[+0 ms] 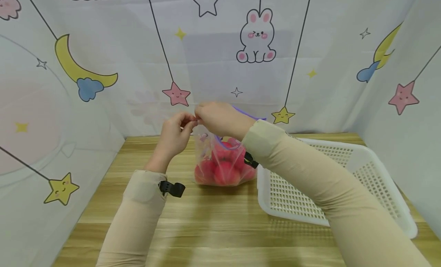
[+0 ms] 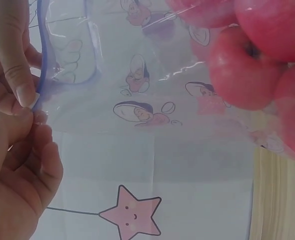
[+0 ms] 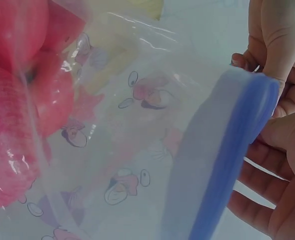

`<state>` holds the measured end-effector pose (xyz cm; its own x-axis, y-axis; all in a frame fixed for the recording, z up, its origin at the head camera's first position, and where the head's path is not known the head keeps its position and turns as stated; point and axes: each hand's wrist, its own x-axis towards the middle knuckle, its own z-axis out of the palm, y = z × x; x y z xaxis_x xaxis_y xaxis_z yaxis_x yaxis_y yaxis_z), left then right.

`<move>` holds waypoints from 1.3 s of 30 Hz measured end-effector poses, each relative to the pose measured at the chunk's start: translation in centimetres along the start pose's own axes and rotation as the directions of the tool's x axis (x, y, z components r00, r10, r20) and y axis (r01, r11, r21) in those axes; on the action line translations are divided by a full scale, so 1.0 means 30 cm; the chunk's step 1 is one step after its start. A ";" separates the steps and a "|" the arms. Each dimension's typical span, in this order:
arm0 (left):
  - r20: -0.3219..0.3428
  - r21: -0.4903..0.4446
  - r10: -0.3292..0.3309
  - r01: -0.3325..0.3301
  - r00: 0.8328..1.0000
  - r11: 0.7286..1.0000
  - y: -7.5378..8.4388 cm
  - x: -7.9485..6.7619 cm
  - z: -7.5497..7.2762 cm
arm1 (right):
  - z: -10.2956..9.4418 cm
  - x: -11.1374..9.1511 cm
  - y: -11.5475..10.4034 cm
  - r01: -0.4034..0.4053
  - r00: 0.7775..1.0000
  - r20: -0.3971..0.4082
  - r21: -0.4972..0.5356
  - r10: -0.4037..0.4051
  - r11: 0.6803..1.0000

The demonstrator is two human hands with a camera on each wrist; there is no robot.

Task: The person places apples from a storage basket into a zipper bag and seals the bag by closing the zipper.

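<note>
A clear zip-top bag (image 1: pixel 202 144) with a blue-purple zip edge (image 3: pixel 225 160) and printed cartoon figures stands on the table, with several red apples (image 1: pixel 227 173) in its bottom. My left hand (image 1: pixel 175 135) pinches the bag's top left corner between thumb and fingertips. Right beside it, my right hand (image 1: pixel 222 118) reaches across the bag top and pinches the zip at the same corner. In the left wrist view a small white tab (image 2: pixel 35 101), perhaps the slider, shows under the right thumb. Further along, the bag mouth gapes.
A white perforated plastic basket (image 1: pixel 389 182) sits to the right, partly behind my right forearm. The wooden table (image 1: pixel 213 228) runs up to a white cloth backdrop (image 1: pixel 220 67) printed with stars, moons and a rabbit.
</note>
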<state>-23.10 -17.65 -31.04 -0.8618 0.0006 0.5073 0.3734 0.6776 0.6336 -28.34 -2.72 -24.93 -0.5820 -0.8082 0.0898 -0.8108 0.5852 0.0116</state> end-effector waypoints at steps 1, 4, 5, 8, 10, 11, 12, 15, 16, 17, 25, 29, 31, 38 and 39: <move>0.007 -0.003 -0.002 0.002 1.000 1.000 -0.001 -0.001 -0.002 | 0.002 -0.001 0.000 0.008 1.000 -0.002 -0.003 -0.008 1.000; 0.020 -0.006 -0.004 0.004 1.000 1.000 -0.004 -0.004 -0.004 | 0.005 -0.005 0.000 0.022 1.000 0.001 -0.003 -0.022 1.000; 0.023 -0.006 -0.002 0.002 1.000 1.000 -0.005 -0.005 -0.005 | 0.007 -0.005 0.001 0.025 1.000 0.002 -0.006 -0.025 1.000; 0.029 -0.001 0.007 -0.007 1.000 1.000 -0.009 -0.008 -0.004 | 0.010 -0.007 0.002 0.031 0.999 0.007 -0.009 -0.031 0.999; 0.031 0.001 0.008 -0.008 0.999 1.000 -0.009 -0.010 -0.004 | 0.011 -0.008 0.004 0.031 0.999 0.012 -0.010 -0.031 0.999; 0.032 0.002 0.008 -0.008 0.999 1.000 -0.009 -0.010 -0.004 | 0.012 -0.008 0.004 0.032 0.999 0.012 -0.011 -0.032 0.999; 0.033 0.003 0.007 -0.007 0.999 1.000 -0.009 -0.011 -0.004 | 0.012 -0.008 0.005 0.032 0.999 0.014 -0.011 -0.031 0.999; 0.031 0.000 0.002 -0.002 1.000 1.000 -0.007 -0.013 -0.003 | 0.012 -0.010 0.006 0.035 0.999 0.021 -0.012 -0.034 0.999; 0.030 0.001 0.002 -0.002 1.000 1.000 -0.007 -0.014 -0.003 | 0.012 -0.010 0.006 0.036 0.999 0.023 -0.013 -0.036 0.999; 0.027 -0.001 0.004 -0.004 1.000 1.000 -0.007 -0.015 -0.003 | 0.011 -0.011 0.007 0.036 0.999 0.023 -0.014 -0.036 0.999; 0.001 0.008 0.025 -0.025 1.000 1.000 -0.013 -0.024 -0.001 | 0.016 -0.016 0.017 0.041 0.999 0.023 -0.026 -0.041 0.999; -0.006 0.000 0.019 -0.019 1.000 1.000 -0.019 -0.027 0.002 | 0.018 -0.020 0.019 0.037 0.999 0.032 -0.024 -0.036 0.999; -0.010 -0.005 0.013 -0.013 1.000 1.000 -0.020 -0.029 0.004 | 0.019 -0.022 0.020 0.035 0.999 0.037 -0.027 -0.034 0.999; -0.017 -0.014 0.004 -0.004 1.000 1.000 -0.022 -0.036 0.005 | 0.018 -0.026 0.023 0.038 0.998 0.048 -0.047 -0.036 0.998; -0.018 -0.014 0.003 -0.004 1.000 1.000 -0.023 -0.037 0.004 | 0.018 -0.027 0.023 0.040 0.998 0.050 -0.051 -0.038 0.998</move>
<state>-22.45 -18.01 -32.11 -0.8543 -0.0103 0.5197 0.3813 0.6671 0.6400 -28.47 -1.70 -25.54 -0.5534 -0.8320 0.0390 -0.8294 0.5548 0.0662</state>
